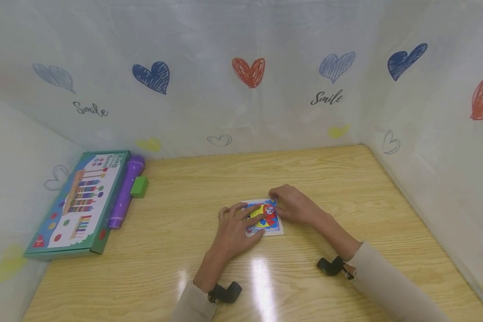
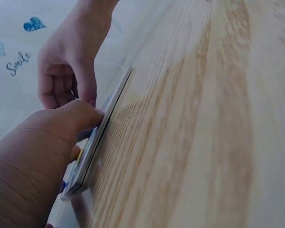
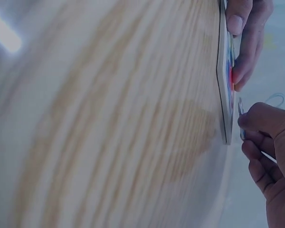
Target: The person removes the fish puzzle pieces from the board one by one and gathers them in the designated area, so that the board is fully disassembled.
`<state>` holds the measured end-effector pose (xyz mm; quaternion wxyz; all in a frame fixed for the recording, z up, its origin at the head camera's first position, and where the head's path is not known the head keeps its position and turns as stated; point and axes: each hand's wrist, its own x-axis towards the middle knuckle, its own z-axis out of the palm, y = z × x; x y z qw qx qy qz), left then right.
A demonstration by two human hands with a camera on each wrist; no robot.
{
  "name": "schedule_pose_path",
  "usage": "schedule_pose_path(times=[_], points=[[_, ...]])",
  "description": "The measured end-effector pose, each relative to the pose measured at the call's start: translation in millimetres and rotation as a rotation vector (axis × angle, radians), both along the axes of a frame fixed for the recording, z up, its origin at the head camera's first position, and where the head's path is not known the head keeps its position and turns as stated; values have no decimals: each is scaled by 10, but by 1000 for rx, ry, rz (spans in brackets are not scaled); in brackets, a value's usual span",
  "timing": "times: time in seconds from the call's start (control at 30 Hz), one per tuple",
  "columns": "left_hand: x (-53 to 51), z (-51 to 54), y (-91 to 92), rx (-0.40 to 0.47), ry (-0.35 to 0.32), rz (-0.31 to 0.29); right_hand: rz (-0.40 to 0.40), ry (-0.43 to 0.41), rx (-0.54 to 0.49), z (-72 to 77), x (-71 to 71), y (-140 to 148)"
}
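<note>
White sheeting [image 1: 193,114] printed with hearts and the word "Smile" hangs round the back and sides of a pale wooden table [image 1: 326,174], where someone in beige sleeves [image 1: 390,286] is working with both hands. Between those hands, lying flat near the middle of the table, is a small square picture board [image 1: 274,227] in red, yellow and blue with a pale edge. Across its left part rests the left hand [image 1: 235,230], fingers spread apart over the picture, the thumb by the near edge. At the far right corner, the right hand [image 1: 294,205] has finger and thumb together, clamped on a thin little piece [image 3: 241,105]; from the right wrist I see it tilted up, just beside the board. What is printed on it I can't make out. Over on the left side of the table lies a flat game box [image 1: 78,203], with a purple tube [image 1: 124,197] alongside it and a green block [image 1: 139,187] against the tube. Each wrist carries a black camera [image 1: 227,293].
</note>
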<state>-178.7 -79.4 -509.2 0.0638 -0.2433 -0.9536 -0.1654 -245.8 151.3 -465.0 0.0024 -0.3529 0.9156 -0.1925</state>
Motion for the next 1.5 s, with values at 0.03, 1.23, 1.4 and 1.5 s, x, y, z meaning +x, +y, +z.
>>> schedule_pose_path(times=[0.03, 1.23, 1.4, 1.5], points=[[-1, 1, 3, 1, 1, 0, -5, -2, -12, 11, 1, 8], [1, 2, -3, 39, 15, -14, -74, 45, -145, 107, 49, 459], [1, -7, -6, 41, 26, -12, -81, 48, -148, 99, 53, 531], [2, -5, -4, 45, 29, -14, -88, 43, -146, 96, 56, 577]])
